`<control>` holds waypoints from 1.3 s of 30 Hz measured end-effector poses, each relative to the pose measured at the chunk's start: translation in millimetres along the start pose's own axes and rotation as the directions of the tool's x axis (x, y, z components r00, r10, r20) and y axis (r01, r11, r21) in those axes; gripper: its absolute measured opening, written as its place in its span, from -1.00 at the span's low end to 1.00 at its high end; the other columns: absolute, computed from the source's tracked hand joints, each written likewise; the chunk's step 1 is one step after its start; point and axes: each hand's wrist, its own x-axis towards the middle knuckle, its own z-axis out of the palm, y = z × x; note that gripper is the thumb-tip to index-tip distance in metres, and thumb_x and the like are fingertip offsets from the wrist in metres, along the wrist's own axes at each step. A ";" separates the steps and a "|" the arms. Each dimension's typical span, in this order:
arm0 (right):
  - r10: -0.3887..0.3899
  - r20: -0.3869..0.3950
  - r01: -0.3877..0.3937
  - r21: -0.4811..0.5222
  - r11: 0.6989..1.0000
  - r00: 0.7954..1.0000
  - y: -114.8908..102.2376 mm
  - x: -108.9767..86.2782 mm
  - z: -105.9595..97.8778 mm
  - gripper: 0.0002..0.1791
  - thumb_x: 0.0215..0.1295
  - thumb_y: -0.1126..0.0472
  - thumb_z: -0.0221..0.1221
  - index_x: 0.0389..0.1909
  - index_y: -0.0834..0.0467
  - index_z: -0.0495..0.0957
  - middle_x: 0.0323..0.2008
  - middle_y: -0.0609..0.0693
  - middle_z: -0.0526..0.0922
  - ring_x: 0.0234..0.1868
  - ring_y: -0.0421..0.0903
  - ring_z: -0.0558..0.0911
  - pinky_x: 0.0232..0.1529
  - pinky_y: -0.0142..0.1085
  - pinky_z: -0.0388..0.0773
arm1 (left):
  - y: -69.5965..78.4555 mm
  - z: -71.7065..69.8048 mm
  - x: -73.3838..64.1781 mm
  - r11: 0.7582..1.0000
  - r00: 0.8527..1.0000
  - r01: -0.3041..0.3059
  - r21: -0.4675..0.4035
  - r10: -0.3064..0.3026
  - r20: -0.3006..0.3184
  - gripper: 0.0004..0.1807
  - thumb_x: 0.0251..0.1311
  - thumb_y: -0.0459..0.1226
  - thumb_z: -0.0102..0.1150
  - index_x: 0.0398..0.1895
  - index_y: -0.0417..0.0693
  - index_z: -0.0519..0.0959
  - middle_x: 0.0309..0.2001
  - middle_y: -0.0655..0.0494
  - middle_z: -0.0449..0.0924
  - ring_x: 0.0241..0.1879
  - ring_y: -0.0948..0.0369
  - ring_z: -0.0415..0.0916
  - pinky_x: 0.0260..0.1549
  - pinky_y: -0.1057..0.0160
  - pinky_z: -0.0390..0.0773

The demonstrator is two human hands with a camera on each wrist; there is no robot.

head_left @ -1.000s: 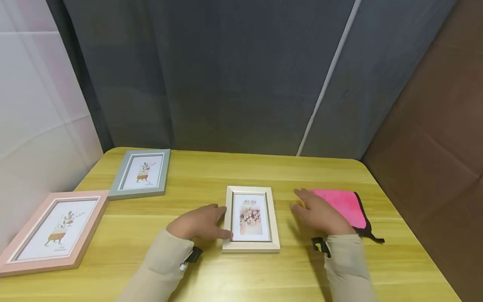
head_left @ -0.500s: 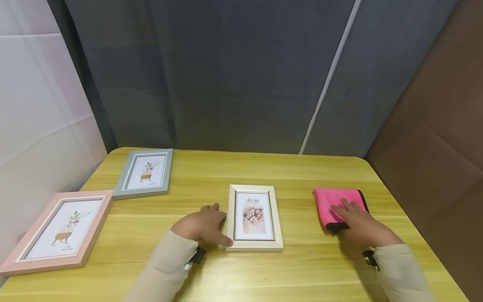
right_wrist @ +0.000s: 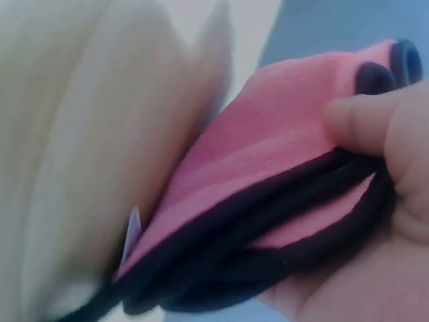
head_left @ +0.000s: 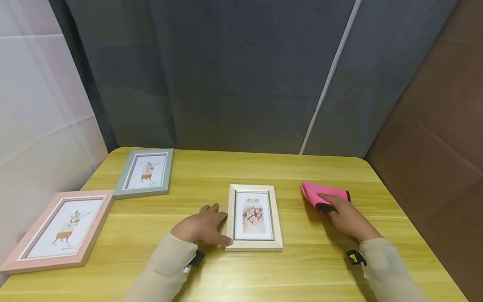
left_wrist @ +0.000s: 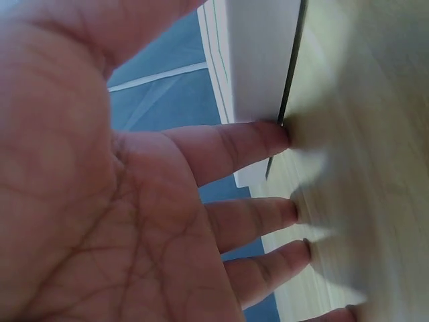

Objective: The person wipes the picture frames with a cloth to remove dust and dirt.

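Note:
A cream picture frame (head_left: 278, 218) with a flower print lies flat near the middle of the table. At its left side rests my left hand (head_left: 203, 225), thumb at the lower left corner and fingers spread; in the left wrist view its fingertips touch the tabletop beside the frame's edge (left_wrist: 261, 60). My right hand (head_left: 349, 218) grips a folded pink cloth (head_left: 320, 192) with black edging, to the right of the frame. Thumb and palm pinch the layered cloth (right_wrist: 268, 121) in the right wrist view, where its folded edges droop toward the table.
On the left side of the wooden table (head_left: 211, 172) lie a pink picture frame (head_left: 81, 251) and a grey-green picture frame (head_left: 124, 176), their corners close together. A dark curtain (head_left: 234, 75) hangs behind the table, with a brown sheet (head_left: 434, 147) on the right.
My right hand went right to the cloth, took hold of it, and has brought it slightly up and left. The left hand stays beside the cream frame.

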 end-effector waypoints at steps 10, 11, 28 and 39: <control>-0.204 0.081 0.198 0.081 0.977 0.976 -96.0 -13.7 30.3 -0.42 0.32 0.46 0.09 0.36 0.11 0.45 0.33 0.20 0.43 0.35 0.22 0.37 0.31 0.15 0.28 | -2.8 1.6 1.6 1.000 1.000 -0.005 0.016 0.005 0.000 -0.08 0.03 0.08 0.44 0.39 -0.24 0.37 0.48 -0.36 0.03 0.46 -0.31 -0.09 0.28 -0.37 0.10; -0.224 0.132 0.217 0.067 0.974 0.966 -103.6 -17.8 34.9 -0.40 0.29 0.48 0.09 0.35 0.09 0.46 0.34 0.21 0.41 0.37 0.23 0.34 0.31 0.15 0.27 | -2.7 1.8 1.6 1.000 1.000 -0.005 0.018 0.004 0.005 -0.08 0.04 0.08 0.43 0.39 -0.24 0.37 0.49 -0.36 0.02 0.46 -0.31 -0.09 0.28 -0.36 0.10; -0.053 0.319 0.105 -0.148 0.983 0.946 -129.8 25.6 58.7 -0.42 0.31 0.45 0.07 0.34 0.05 0.48 0.44 0.23 0.26 0.44 0.34 0.16 0.39 0.12 0.14 | 2.8 -1.8 2.3 0.996 0.999 0.008 0.092 -0.012 0.044 -0.14 0.09 0.10 0.39 0.37 -0.20 0.41 0.48 -0.37 0.03 0.44 -0.33 -0.07 0.27 -0.36 0.13; -0.063 0.317 0.101 -0.105 0.989 0.946 -110.9 58.9 49.6 -0.39 0.34 0.46 -0.04 0.41 0.08 0.40 0.48 0.21 0.20 0.48 0.27 0.11 0.44 0.07 0.03 | 3.6 1.0 2.3 0.999 0.999 0.009 0.044 -0.011 0.034 -0.13 0.07 0.09 0.41 0.38 -0.19 0.41 0.50 -0.34 0.00 0.46 -0.33 -0.12 0.29 -0.37 0.06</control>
